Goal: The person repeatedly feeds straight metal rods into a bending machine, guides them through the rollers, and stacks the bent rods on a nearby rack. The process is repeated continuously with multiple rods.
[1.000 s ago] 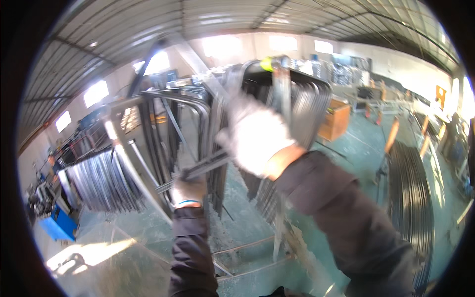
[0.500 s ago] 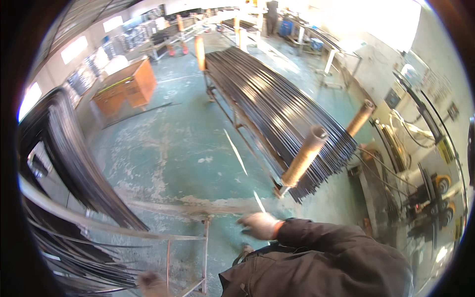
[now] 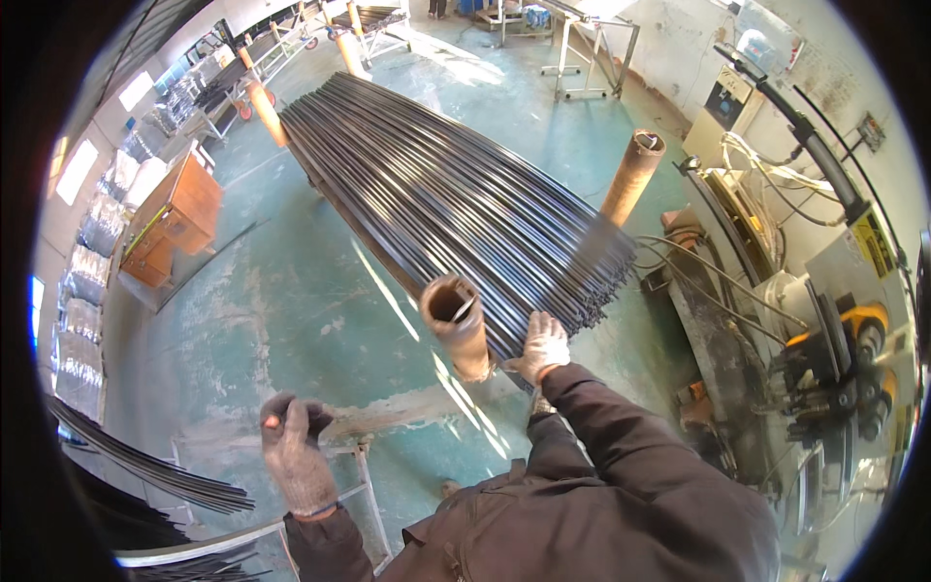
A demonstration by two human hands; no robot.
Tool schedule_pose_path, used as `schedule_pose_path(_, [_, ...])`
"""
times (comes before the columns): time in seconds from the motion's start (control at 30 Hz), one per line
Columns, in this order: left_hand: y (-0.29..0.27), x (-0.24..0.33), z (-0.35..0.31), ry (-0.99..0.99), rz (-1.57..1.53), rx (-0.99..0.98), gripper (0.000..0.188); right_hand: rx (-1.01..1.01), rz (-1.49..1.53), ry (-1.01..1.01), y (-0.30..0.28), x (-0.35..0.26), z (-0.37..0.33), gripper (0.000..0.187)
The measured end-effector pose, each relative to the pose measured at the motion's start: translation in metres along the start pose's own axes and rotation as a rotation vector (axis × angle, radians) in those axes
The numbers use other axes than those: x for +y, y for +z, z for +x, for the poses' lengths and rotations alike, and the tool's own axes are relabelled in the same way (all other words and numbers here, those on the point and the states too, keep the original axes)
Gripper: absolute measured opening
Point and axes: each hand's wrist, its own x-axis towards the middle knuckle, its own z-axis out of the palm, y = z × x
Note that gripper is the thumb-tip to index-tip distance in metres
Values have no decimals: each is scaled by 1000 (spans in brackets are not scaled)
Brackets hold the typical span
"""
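Currently, the gloved right hand (image 3: pixel 544 347) is laid at the near end of a wide layer of black tubes (image 3: pixel 436 184), its fingers stretched out and the thumb standing apart, just beside a hollow brown post (image 3: pixel 464 339). These tubes lie closely side by side upon a rack (image 3: pixel 361 236), and a second brown post (image 3: pixel 632 182) rises at their other edge. As for the left hand (image 3: pixel 297 458), also gloved, it hangs in the air near a pale metal frame (image 3: pixel 369 485), well apart from the tubes, with its fingers loosely bent and not closed.
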Motion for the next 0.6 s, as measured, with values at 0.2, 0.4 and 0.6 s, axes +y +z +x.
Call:
schedule_pose_path(0.2, [192,-12,14,141,230,-201,22,-187,-23,-49,4,1,66,99])
schedule_pose_path(0.4, [254,-37,5,254,502,-47,15,-276,144,-86,7,26,91,56])
schedule_pose_path(0.6, [274,-11,-19,355,594,-146,16,-484,243,-132,-4,44,127,30])
